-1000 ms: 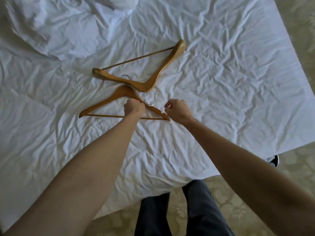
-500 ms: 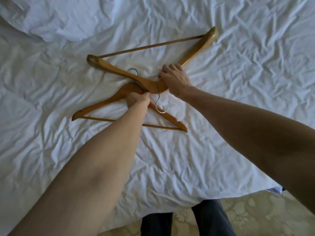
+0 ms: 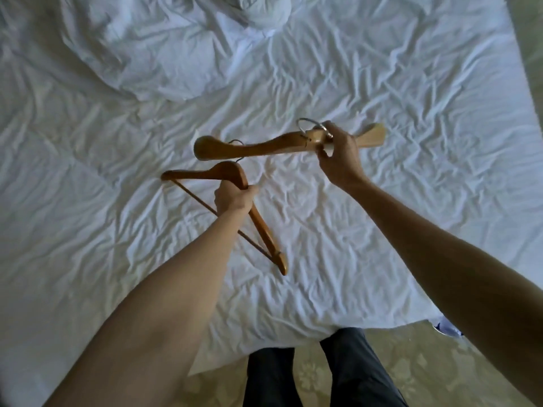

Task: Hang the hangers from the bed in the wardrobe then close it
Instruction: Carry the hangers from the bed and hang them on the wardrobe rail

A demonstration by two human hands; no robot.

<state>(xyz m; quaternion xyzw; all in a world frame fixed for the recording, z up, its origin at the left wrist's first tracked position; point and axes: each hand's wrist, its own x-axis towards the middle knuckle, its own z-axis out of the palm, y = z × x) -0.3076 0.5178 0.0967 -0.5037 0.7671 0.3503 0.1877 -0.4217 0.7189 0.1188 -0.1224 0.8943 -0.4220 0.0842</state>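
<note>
Both tan wooden hangers have been lifted off the white-sheeted bed [image 3: 382, 230]: one [image 3: 258, 227] is gripped by the left hand [image 3: 233, 198], the other [image 3: 264, 146] by the right hand [image 3: 338, 155]; carrying to the wardrobe is judged next.

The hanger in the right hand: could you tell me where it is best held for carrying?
Grip the upper hanger at its thick middle by the metal hook, from the near side, as the right hand does now. Both arms spread evenly from there, so it should balance.
</note>
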